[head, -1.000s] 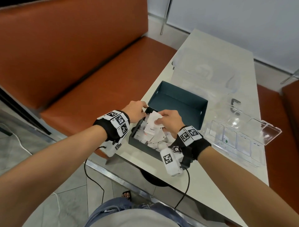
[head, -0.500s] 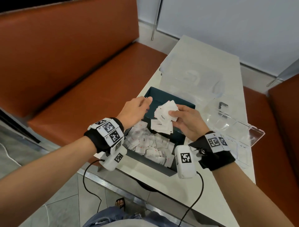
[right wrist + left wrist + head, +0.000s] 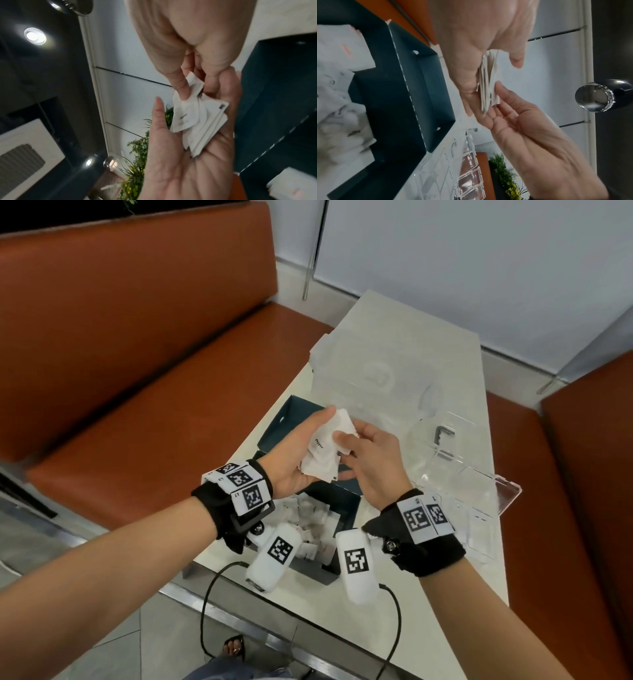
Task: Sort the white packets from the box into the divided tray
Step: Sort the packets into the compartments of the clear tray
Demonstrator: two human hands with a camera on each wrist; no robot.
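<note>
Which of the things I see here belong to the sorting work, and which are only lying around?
Belong to the job:
- stack of white packets, held between left hand and right hand
- dark box with more packets
- clear divided tray

Just lying about:
- frosted plastic lid behind the box
- orange bench
- green plant

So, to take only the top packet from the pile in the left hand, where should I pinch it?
Probably pinch the top packet at its edge on the left thumb's side, where it lies askew and sticks out past the pile in the left hand. Bring the right hand from above, thumb on its flat face.
</note>
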